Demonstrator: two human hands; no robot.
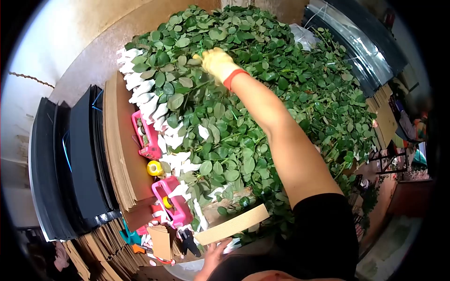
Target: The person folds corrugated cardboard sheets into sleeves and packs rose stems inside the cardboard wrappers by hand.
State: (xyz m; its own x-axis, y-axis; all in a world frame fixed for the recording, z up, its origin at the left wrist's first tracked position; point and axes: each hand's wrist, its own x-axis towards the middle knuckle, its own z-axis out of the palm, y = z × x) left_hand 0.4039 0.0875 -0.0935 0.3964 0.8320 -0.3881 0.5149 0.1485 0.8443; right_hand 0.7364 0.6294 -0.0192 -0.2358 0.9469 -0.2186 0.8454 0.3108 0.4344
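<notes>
My right hand [216,63], in a pale yellow glove with a red cuff, reaches into the far left of a large heap of leafy green stems [281,79]. Its fingers are bent together among the leaves, beside a thin bright green piece; what they hold is too small to make out. My bare left hand [216,255] is low at the front edge, its fingers curled at the lower side of a tan cardboard strip [234,224]. Part of this hand is hidden by the strip and my body. White sleeved flower heads [147,105] line the heap's left side.
Two pink tape dispensers [172,203] and a yellow tape roll [155,168] stand left of the heap. Cardboard sheets [123,145] and black panels [84,154] lean further left. Small cardboard pieces [161,242] lie at front left. Clear plastic sheeting [361,47] is at back right.
</notes>
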